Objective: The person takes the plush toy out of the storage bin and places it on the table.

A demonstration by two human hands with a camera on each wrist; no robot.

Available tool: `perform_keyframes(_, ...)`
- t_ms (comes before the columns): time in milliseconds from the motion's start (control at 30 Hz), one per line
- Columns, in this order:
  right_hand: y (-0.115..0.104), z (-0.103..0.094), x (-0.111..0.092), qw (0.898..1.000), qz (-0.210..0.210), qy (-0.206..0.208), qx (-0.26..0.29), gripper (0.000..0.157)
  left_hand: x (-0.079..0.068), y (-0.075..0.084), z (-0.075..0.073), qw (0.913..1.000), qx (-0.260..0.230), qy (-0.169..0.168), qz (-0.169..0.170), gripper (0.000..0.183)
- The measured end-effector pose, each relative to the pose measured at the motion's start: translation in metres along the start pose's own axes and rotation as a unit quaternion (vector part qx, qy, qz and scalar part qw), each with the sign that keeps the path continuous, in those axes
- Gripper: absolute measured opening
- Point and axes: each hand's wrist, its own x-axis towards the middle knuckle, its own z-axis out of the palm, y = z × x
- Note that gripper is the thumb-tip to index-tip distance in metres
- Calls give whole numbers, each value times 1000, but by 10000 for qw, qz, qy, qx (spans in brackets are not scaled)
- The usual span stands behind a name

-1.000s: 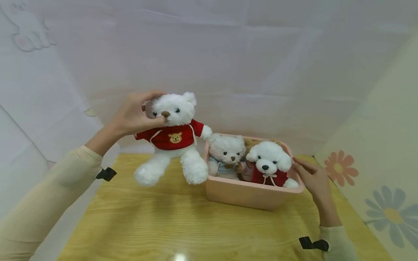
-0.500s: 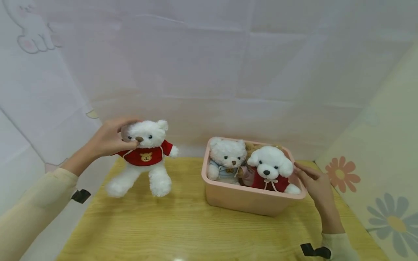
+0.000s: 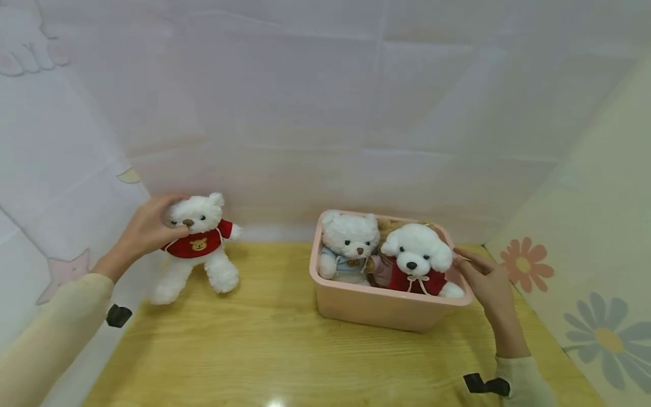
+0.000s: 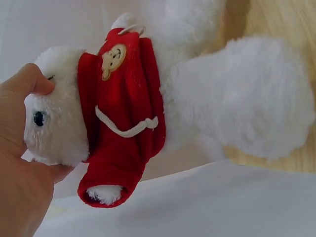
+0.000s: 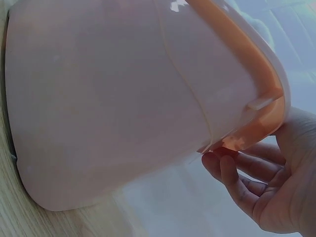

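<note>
My left hand (image 3: pixel 144 227) grips the head of a white teddy bear (image 3: pixel 192 245) in a red hoodie with a bear-face patch, at the far left of the table. Its legs hang down in front, low over the wood. In the left wrist view, thumb and fingers wrap the bear's face (image 4: pixel 57 126). At the right, my right hand (image 3: pixel 492 287) holds the right-hand rim of a pink plastic bin (image 3: pixel 376 306); in the right wrist view the fingers (image 5: pixel 242 180) curl up under the lip. Inside sit a white bear (image 3: pixel 351 233) in light blue and a white plush dog (image 3: pixel 417 249) in red.
A brown plush (image 3: pixel 387 226) is partly hidden behind the two toys in the bin. The wooden table (image 3: pixel 244 339) meets a cloth-covered back wall (image 3: pixel 305 113). Side walls stand close on the left and right, the right one printed with flowers (image 3: pixel 526 264).
My left hand has carried the red-hoodie bear from beside the bin leftward and down to the table's left side. My right hand has stayed on the bin's rim.
</note>
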Motion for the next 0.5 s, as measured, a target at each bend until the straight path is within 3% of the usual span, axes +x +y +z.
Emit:
perform_keyframes(333,0,1,-1,9996,-277,-101,36,52,-12,-26,16,9951,-266,138,-941,62)
perform_keyframes(500,0,-1,-3,9991,-404,-164,4,52,-16,-37,30,9941,-300,193,-1025,63)
